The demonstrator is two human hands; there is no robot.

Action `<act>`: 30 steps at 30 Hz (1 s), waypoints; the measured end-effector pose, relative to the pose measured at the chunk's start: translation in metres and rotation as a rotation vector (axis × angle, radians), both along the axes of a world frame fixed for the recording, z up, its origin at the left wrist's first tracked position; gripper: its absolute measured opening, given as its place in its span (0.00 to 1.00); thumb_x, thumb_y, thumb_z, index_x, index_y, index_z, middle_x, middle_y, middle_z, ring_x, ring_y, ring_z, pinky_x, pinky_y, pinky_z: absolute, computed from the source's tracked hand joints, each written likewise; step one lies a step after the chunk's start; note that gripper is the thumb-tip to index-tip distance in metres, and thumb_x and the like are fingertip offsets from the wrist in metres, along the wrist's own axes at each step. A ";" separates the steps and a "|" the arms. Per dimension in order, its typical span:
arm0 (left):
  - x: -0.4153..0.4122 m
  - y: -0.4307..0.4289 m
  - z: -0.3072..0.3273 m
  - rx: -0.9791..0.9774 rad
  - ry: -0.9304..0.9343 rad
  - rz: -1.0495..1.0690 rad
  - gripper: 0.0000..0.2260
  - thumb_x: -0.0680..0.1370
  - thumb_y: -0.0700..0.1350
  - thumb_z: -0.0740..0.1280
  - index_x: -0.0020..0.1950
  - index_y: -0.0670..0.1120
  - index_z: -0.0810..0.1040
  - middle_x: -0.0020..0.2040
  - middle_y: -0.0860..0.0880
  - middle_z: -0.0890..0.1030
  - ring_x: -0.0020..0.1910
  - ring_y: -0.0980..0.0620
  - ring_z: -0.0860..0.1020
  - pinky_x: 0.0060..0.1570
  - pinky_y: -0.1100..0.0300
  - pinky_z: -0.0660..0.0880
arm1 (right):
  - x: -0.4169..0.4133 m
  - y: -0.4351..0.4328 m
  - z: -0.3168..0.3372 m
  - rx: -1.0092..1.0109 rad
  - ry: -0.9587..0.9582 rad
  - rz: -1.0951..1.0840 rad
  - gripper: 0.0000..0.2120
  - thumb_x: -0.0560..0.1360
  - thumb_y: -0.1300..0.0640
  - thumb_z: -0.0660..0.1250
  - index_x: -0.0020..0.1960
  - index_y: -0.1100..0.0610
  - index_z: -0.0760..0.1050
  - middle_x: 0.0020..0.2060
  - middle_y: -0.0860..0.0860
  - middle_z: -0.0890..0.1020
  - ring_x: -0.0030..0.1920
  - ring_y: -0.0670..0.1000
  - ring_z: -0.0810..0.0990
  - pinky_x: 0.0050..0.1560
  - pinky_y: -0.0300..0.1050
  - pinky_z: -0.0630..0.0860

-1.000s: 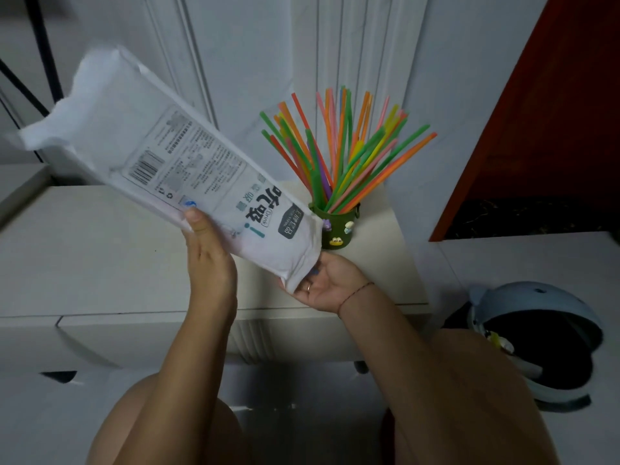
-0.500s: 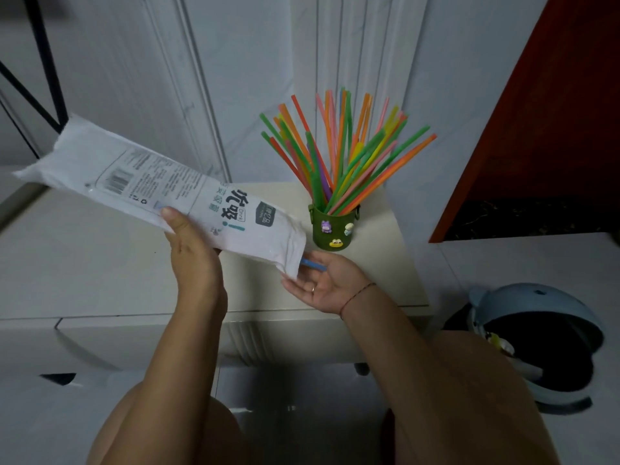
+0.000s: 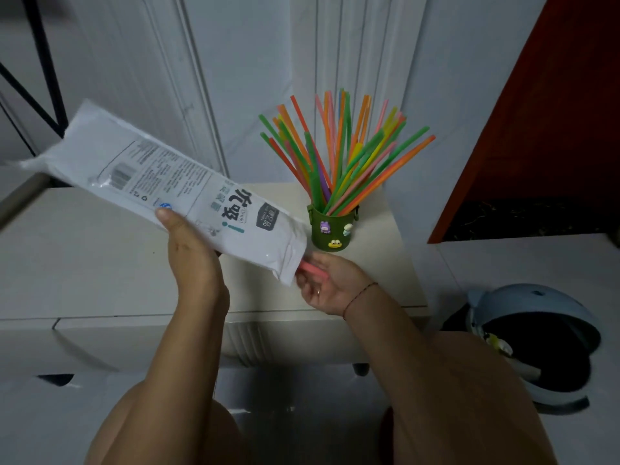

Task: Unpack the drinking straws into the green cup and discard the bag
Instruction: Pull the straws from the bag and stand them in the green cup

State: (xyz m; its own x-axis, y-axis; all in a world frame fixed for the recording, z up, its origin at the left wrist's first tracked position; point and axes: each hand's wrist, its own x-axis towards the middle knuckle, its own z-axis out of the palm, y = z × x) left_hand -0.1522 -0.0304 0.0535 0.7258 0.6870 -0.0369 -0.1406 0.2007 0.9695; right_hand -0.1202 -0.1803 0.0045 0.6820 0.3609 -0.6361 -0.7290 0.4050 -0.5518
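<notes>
My left hand grips the white straw bag near its middle, holding it tilted with the open mouth pointing down to the right. A pink straw pokes out of that mouth onto the fingers of my right hand, which lies palm up just below it. The green cup, decorated with small cartoon charms, stands on the cream cabinet top right behind my right hand. It holds several colourful straws fanned upward.
A pale blue bin with a dark opening sits on the floor at the lower right. A white panelled wall rises behind the cabinet, a red-brown panel stands at the right, and a black metal frame at the far left.
The bag swung down and then rose slightly, its mouth staying over my right palm. A blue straw tip showed at the mouth half a second ago; now a pink straw pokes out.
</notes>
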 end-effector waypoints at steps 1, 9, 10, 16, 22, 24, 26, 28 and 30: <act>0.000 0.002 -0.002 -0.026 0.001 0.004 0.26 0.81 0.61 0.46 0.70 0.50 0.70 0.52 0.58 0.80 0.51 0.61 0.79 0.50 0.62 0.78 | 0.000 -0.001 0.000 -0.006 -0.019 -0.005 0.11 0.79 0.56 0.57 0.42 0.58 0.74 0.32 0.54 0.80 0.28 0.44 0.72 0.26 0.32 0.67; -0.001 0.018 -0.026 -0.239 0.091 -0.173 0.16 0.75 0.45 0.69 0.63 0.46 0.76 0.54 0.48 0.84 0.51 0.50 0.83 0.47 0.55 0.80 | 0.005 -0.007 0.005 -0.057 -0.303 -0.196 0.07 0.75 0.70 0.62 0.40 0.63 0.74 0.27 0.53 0.77 0.20 0.41 0.70 0.22 0.30 0.67; 0.000 0.020 -0.029 -0.301 0.094 -0.173 0.15 0.75 0.43 0.70 0.61 0.46 0.77 0.54 0.47 0.84 0.51 0.49 0.83 0.48 0.53 0.80 | 0.007 -0.011 0.006 -0.062 -0.317 -0.239 0.06 0.75 0.70 0.62 0.40 0.63 0.74 0.29 0.54 0.76 0.20 0.41 0.70 0.22 0.30 0.67; 0.006 0.024 -0.040 -0.524 0.085 -0.215 0.08 0.74 0.37 0.70 0.51 0.47 0.79 0.45 0.48 0.86 0.42 0.53 0.85 0.38 0.59 0.81 | 0.010 -0.030 0.016 -0.032 -0.420 -0.351 0.07 0.76 0.69 0.62 0.39 0.63 0.74 0.26 0.52 0.75 0.24 0.42 0.69 0.22 0.31 0.65; 0.007 0.014 -0.044 -0.574 0.143 -0.223 0.06 0.74 0.38 0.70 0.48 0.47 0.79 0.38 0.50 0.86 0.37 0.55 0.84 0.36 0.60 0.81 | 0.009 -0.025 0.019 0.048 -0.485 -0.344 0.06 0.76 0.68 0.61 0.42 0.63 0.75 0.33 0.54 0.73 0.27 0.43 0.71 0.27 0.33 0.70; 0.007 0.013 -0.046 -0.588 0.151 -0.224 0.07 0.74 0.37 0.70 0.48 0.47 0.78 0.38 0.50 0.86 0.37 0.55 0.84 0.37 0.59 0.82 | 0.009 -0.024 0.018 0.166 -0.457 -0.343 0.04 0.76 0.66 0.62 0.45 0.63 0.75 0.35 0.54 0.76 0.28 0.43 0.74 0.31 0.33 0.74; 0.007 0.010 -0.048 -0.603 0.159 -0.229 0.07 0.74 0.37 0.70 0.49 0.47 0.78 0.40 0.49 0.86 0.39 0.54 0.84 0.39 0.58 0.82 | 0.008 -0.022 0.015 0.148 -0.492 -0.308 0.03 0.76 0.66 0.62 0.47 0.64 0.75 0.36 0.53 0.77 0.31 0.43 0.75 0.34 0.33 0.75; 0.007 0.011 -0.049 -0.632 0.170 -0.210 0.07 0.74 0.37 0.70 0.49 0.47 0.78 0.41 0.48 0.86 0.43 0.53 0.84 0.40 0.57 0.82 | 0.006 -0.022 0.015 0.051 -0.533 -0.291 0.04 0.76 0.67 0.62 0.47 0.66 0.75 0.36 0.54 0.76 0.31 0.44 0.74 0.34 0.33 0.76; 0.006 0.015 -0.050 -0.685 0.159 -0.174 0.07 0.74 0.37 0.70 0.50 0.47 0.78 0.37 0.49 0.86 0.43 0.52 0.84 0.38 0.56 0.82 | 0.007 -0.029 0.020 -0.051 -0.553 -0.330 0.06 0.76 0.67 0.61 0.44 0.65 0.76 0.31 0.54 0.77 0.28 0.44 0.74 0.31 0.34 0.76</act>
State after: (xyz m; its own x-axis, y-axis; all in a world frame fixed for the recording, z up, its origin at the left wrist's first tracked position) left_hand -0.1463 -0.0151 0.0036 0.7725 0.3464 -0.5322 0.0812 0.7774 0.6238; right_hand -0.1135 -0.2092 0.0243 0.9841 0.0543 -0.1694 -0.1725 0.5228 -0.8348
